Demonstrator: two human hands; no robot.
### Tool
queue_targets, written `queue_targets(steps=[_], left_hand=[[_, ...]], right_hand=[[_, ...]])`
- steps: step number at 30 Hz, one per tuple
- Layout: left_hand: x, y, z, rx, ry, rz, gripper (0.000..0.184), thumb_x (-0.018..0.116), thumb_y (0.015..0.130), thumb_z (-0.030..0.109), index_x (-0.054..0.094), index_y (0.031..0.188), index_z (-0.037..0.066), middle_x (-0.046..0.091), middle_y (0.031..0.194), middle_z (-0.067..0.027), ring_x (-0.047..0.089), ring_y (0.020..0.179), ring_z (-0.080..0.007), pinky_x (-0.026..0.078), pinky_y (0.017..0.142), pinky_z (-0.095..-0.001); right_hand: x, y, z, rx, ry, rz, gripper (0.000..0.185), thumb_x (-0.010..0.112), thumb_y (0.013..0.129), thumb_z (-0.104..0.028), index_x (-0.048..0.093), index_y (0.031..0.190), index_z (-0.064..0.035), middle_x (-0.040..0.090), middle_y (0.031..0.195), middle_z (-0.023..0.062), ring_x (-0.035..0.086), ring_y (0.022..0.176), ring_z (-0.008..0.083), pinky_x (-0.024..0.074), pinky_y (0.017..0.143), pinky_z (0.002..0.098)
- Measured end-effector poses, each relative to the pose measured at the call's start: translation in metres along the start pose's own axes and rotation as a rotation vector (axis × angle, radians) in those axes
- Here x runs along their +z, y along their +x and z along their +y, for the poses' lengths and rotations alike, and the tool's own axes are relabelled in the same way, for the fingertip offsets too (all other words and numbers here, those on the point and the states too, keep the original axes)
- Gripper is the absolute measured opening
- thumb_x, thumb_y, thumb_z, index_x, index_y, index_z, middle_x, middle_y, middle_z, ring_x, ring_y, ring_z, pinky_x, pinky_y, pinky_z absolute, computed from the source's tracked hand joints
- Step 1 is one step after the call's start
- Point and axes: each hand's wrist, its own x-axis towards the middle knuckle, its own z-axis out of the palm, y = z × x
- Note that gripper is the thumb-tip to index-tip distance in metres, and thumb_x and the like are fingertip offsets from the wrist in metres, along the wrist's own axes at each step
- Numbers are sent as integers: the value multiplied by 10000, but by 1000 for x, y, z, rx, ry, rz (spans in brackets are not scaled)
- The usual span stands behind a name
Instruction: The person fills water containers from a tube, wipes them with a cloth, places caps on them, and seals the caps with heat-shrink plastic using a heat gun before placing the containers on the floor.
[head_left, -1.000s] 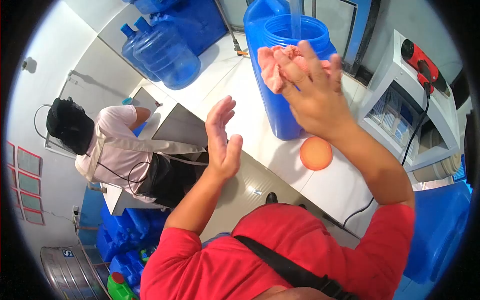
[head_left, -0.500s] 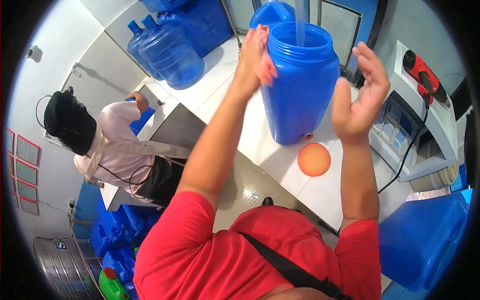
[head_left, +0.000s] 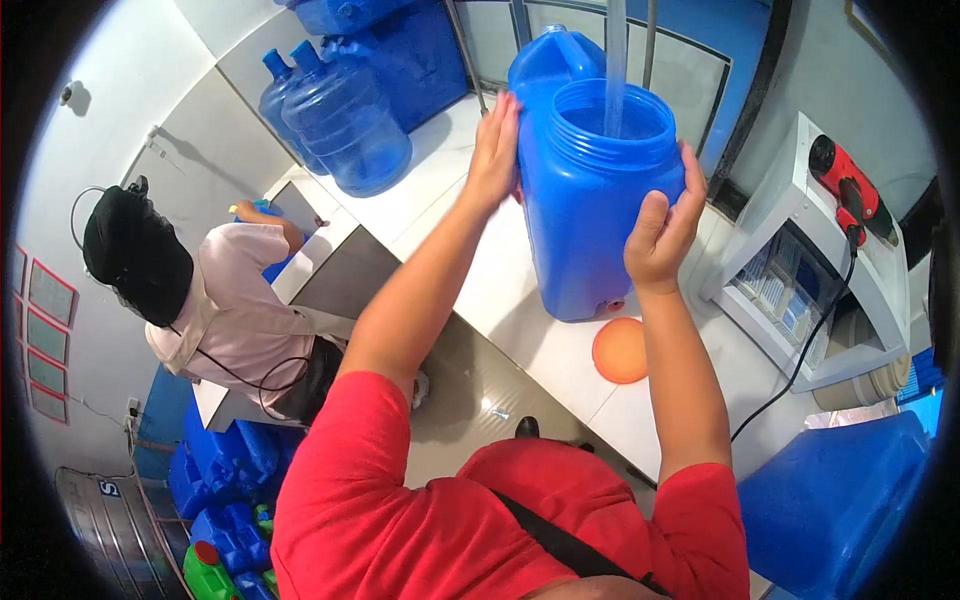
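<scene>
A tall blue water container [head_left: 600, 220] stands upright on the white counter, its wide threaded mouth uncovered. A clear stream of water [head_left: 614, 70] falls into that mouth from above. Flat along the container's left side lies my left hand [head_left: 494, 150], fingers stretched out. My right hand [head_left: 668, 225] rests against the right side, fingers extended and thumb apart; its contact is partly hidden. On the counter in front of the container is a round orange lid [head_left: 620, 350]. Behind it stands another blue jug [head_left: 555, 60] with a handle.
To the right, a white cabinet [head_left: 800, 270] carries a red heat gun [head_left: 848, 185] with a black cord. Clear blue round bottles [head_left: 345, 130] stand at the back left. A person in a pink shirt [head_left: 235, 275] works at the left counter. A large blue container [head_left: 840, 490] is at lower right.
Both my hands have come against the container's sides: the left turned flat, the right moved inward from the air. The other person's arm shifted slightly. The whole view has shifted a little.
</scene>
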Motion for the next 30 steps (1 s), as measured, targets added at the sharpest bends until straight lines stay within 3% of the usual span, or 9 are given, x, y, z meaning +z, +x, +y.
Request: queue_targets(steps=[4, 8, 12, 16, 19, 22, 26, 28, 30], left_hand=[[7, 99, 7, 268, 251, -107, 465, 401, 1072, 311, 557, 1300, -63, 646, 1136, -234, 576, 1160, -323, 421, 1054, -365], [27, 136, -9, 0, 146, 227, 441, 457, 1036, 301, 609, 1226, -67, 702, 1052, -229, 666, 981, -329, 501, 930, -374], [16, 111, -2, -19, 84, 204, 464, 531, 1006, 315, 609, 1192, -103, 722, 886, -178, 696, 874, -286, 535, 832, -373], [9, 38, 16, 13, -453, 20, 318, 542, 1016, 270, 647, 1072, -24, 669, 1174, -173, 619, 1086, -221, 462, 976, -343], [12, -12, 56, -40, -610, 150, 287, 496, 1065, 274, 609, 1092, 11, 621, 1176, -125, 571, 1034, -144, 438, 968, -301], [10, -49, 79, 293, -206, 240, 89, 605, 988, 138, 621, 987, 51, 584, 983, -98, 508, 1124, -235, 379, 1038, -385], [10, -62, 131, 544, 130, 164, 80, 706, 900, 123, 660, 960, 96, 582, 1013, -81, 501, 1107, -252, 382, 1003, -374], [17, -60, 152, 928, 454, 55, 131, 756, 862, 133, 688, 959, 77, 550, 1066, -71, 519, 1029, -248, 398, 966, -373], [16, -56, 145, 944, 466, 73, 152, 756, 859, 129, 683, 981, 75, 534, 1067, -82, 518, 1034, -250, 396, 980, -383]], right_hand=[[1, 1, -1, 0, 38, 13, 567, 472, 1042, -338, 405, 1410, 87, 511, 1366, 274, 525, 1246, 392, 403, 1069, 455], [2, -1, 2, 22, 43, 7, 567, 477, 1041, -339, 410, 1408, 88, 513, 1369, 270, 524, 1252, 396, 397, 1077, 456], [5, 2, 1, 4, 4, 6, 557, 492, 1034, -326, 419, 1403, 85, 514, 1375, 259, 521, 1258, 402, 393, 1084, 454], [5, 2, 5, -4, -10, 10, 539, 505, 1026, -306, 433, 1395, 80, 522, 1370, 249, 523, 1257, 399, 395, 1086, 452], [7, 4, 4, 13, -19, 5, 533, 503, 1027, -305, 439, 1398, 72, 523, 1371, 242, 525, 1256, 395, 401, 1079, 448], [9, 5, 2, 15, -33, 3, 534, 501, 1028, -308, 436, 1404, 66, 523, 1374, 237, 526, 1257, 393, 406, 1072, 447], [7, 4, -1, 44, -37, 2, 536, 497, 1032, -315, 434, 1409, 62, 522, 1377, 237, 524, 1260, 393, 408, 1069, 448], [6, 3, -1, 82, -32, -5, 540, 496, 1034, -322, 433, 1411, 59, 520, 1380, 238, 522, 1262, 393, 403, 1074, 449], [9, 2, -1, 118, -32, -17, 543, 496, 1036, -330, 432, 1412, 56, 517, 1384, 239, 521, 1265, 393, 399, 1079, 451]])
